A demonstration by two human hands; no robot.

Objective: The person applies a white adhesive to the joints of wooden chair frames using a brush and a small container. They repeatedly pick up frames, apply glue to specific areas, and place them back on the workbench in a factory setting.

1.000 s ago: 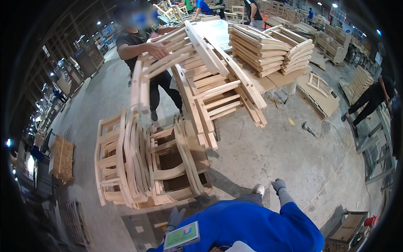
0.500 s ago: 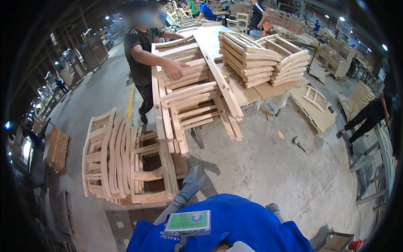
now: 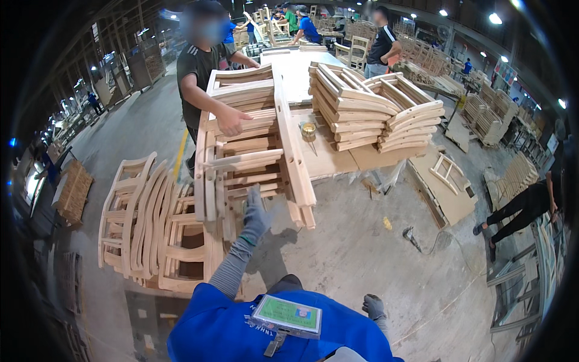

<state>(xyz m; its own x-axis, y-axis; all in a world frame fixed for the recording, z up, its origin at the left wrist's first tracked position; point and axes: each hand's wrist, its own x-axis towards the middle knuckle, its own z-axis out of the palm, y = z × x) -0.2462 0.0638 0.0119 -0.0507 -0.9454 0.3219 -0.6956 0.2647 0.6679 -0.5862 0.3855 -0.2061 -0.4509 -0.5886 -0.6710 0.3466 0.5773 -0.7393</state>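
Note:
My left hand [image 3: 256, 216], in a grey glove, reaches forward with its fingers stretched out. It is at the near end of a bundle of pale wooden chair frames [image 3: 294, 154]; whether it touches them I cannot tell. A person in a dark shirt [image 3: 196, 90] stands on the far left side of the bundle, one hand [image 3: 232, 120] over its slats. My right hand [image 3: 374, 306], also gloved in grey, hangs low at my right side with loosely bent fingers and nothing visible in it.
Curved chair frames [image 3: 129, 211] stand stacked on the left. A table [image 3: 338, 160] carries another stack of frames [image 3: 359, 108] and a small round tin [image 3: 308, 130]. On the floor at right lie a corded tool [image 3: 412, 238] and a board [image 3: 431, 190] bearing one frame. Another person [image 3: 522, 205] stands far right.
My left hand has risen from beside my body toward the chair frames. The bundle's near end has swung left. My right hand shows more fully now, and the view has shifted somewhat.

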